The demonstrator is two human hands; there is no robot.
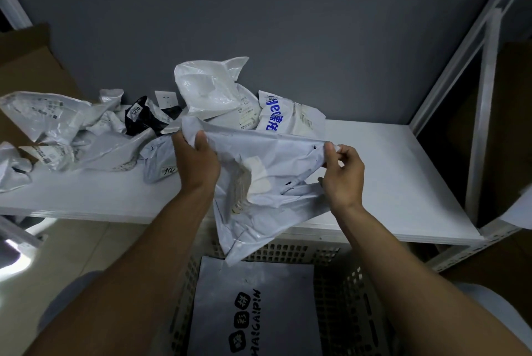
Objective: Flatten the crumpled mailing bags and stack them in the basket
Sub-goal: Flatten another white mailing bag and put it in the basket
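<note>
A grey-white mailing bag (267,182) hangs stretched between my hands above the shelf's front edge. My left hand (195,159) grips its top left corner. My right hand (342,171) pinches its top right corner. The bag's lower end droops over the white perforated basket (339,292) below the shelf. A flat grey bag with black print (253,306) lies in the basket. A pile of crumpled bags (95,131) sits on the shelf's left and back, among them a black one (144,118) and a white one with blue letters (276,113).
The white shelf board (388,171) runs out to the right of the pile. A white metal rack post (480,113) stands at the right, a brown cardboard box (26,67) at the left. Pale floor tiles (72,252) show at lower left.
</note>
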